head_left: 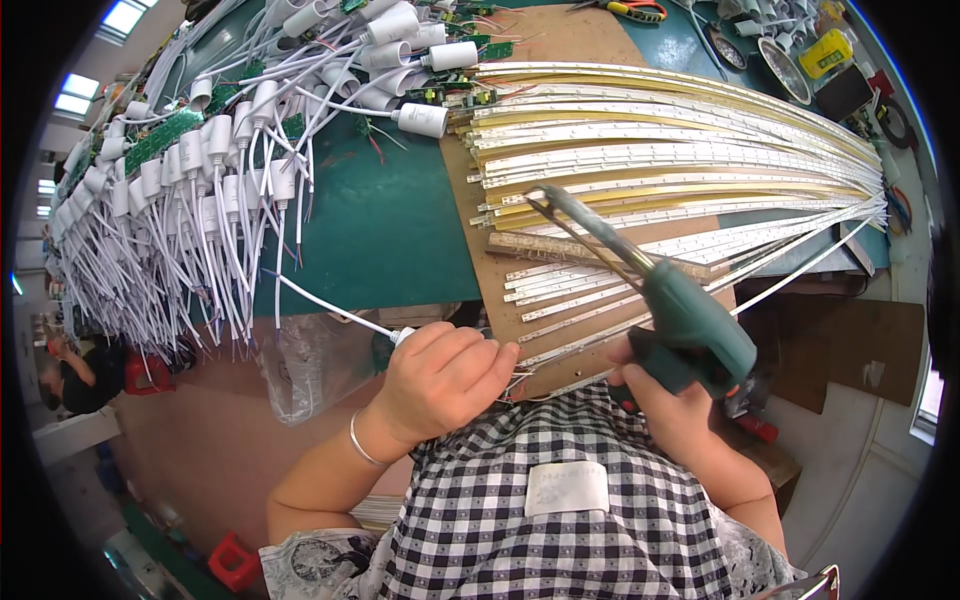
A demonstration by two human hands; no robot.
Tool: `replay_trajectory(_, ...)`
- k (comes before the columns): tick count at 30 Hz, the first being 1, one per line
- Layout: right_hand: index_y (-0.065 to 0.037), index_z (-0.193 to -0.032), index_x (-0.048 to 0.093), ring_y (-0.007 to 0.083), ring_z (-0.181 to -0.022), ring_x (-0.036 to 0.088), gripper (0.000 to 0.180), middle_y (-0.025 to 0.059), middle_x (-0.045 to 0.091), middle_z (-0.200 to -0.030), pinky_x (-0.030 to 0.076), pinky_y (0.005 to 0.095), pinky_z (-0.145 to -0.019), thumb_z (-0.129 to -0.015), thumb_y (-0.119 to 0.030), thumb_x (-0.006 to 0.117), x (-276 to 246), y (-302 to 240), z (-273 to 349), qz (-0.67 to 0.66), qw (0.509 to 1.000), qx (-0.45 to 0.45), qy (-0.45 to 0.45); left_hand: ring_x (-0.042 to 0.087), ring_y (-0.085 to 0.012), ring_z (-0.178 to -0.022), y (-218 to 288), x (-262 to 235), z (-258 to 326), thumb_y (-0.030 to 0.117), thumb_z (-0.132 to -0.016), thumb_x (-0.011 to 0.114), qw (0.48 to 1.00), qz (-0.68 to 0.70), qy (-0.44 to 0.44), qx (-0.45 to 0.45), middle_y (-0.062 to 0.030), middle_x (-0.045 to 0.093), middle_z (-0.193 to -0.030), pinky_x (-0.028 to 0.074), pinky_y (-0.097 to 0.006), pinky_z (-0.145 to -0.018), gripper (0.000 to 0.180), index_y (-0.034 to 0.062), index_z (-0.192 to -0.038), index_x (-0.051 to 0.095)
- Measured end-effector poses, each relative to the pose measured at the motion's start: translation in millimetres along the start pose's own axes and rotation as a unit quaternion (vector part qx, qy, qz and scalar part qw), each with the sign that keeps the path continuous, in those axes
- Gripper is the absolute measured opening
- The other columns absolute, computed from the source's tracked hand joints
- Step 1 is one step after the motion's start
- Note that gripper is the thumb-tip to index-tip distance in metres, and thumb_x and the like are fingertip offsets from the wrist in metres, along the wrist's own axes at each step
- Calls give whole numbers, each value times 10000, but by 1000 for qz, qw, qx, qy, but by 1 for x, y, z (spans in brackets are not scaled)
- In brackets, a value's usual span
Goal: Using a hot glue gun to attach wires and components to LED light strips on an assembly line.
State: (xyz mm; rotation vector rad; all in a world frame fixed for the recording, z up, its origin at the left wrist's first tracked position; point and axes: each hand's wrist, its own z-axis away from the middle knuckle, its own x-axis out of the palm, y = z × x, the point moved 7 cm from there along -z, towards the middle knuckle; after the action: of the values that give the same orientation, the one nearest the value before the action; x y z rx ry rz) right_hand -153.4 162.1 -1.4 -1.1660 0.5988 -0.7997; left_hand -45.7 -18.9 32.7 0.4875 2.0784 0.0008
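My left hand (pixel 445 380) is closed around a white cylindrical cap mostly hidden in the fingers. A white cable (pixel 335 308) runs from that cap toward the upper left. Thin wires poke out by my fingertips, close to the ends of the nearest LED strips (pixel 580 345); whether they touch I cannot tell. My right hand (pixel 670 405) grips the handle of a green soldering gun (pixel 695 325). Its metal barrel points up and left over the strips, the tip above a wooden bar (pixel 600 255). The strips lie side by side on a brown board (pixel 465 200).
A large heap of white caps with cables (pixel 215 190) and green circuit boards covers the table's left side. Pliers (pixel 635 10), round dishes (pixel 785 70) and a yellow container (pixel 825 52) lie at the back right. A clear plastic bag (pixel 305 375) hangs below the table edge.
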Motion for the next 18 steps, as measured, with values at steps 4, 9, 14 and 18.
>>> replay_trajectory(4, 41, -1168, 572, 160, -872, 670, 299, 123, 668, -1053, 550, 294, -779, -870, 21, 584, -20, 12, 16, 33, 999, 23, 3, 612, -190, -731, -1, 5, 2, 92, -680, 679, 1000, 4, -8, 3, -31, 615, -793, 484, -309, -635, 249, 36, -918, 723)
replay_trajectory(9, 7, -1249, 523, 186, -863, 653, 389, 137, 656, -1081, 541, 341, -817, -866, -37, 580, -33, 24, 28, 37, 996, 43, -75, 601, -204, -743, 0, 10, 2, 87, -680, 677, 999, 14, -29, 1, -45, 611, -815, 492, -328, -642, 261, 27, -931, 719)
replay_trajectory(14, -1, -1233, 570, 137, -808, 665, 365, 118, 684, -1031, 558, 287, -752, -869, 21, 591, -30, 21, 24, -4, 994, -24, -105, 603, -227, -761, -5, 14, 6, 88, -677, 678, 999, 17, -34, -20, -52, 611, -834, 505, -351, -662, 299, 21, -966, 710)
replay_trajectory(18, 10, -1201, 595, 159, -796, 679, 358, 135, 685, -1049, 564, 295, -746, -844, 32, 605, -32, 21, 23, 28, 987, -90, -131, 605, -236, -767, -4, 16, 3, 84, -681, 679, 999, 20, -34, -28, -57, 609, -847, 506, -357, -668, 313, 19, -986, 704)
